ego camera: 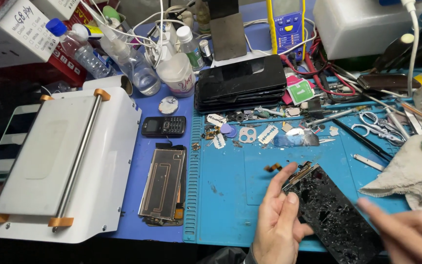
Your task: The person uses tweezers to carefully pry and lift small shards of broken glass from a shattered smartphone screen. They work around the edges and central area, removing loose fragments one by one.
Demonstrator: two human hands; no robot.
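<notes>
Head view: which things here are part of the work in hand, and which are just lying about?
In hand:
- cracked phone screen, held by left hand
- right hand beside it, blurred

Lying about:
- keypad phone
- scissors
- plastic bottles
- stack of screens
- white machine

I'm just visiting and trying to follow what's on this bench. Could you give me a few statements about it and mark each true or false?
1. The left hand holds a cracked black phone screen. True.
2. The small keypad phone lies on the white machine. False: it lies beside it, on the blue surface.
3. Scissors lie at the right of the blue mat. True.
4. The right hand grips tweezers. False: no tool shows in it; it is blurred.
</notes>
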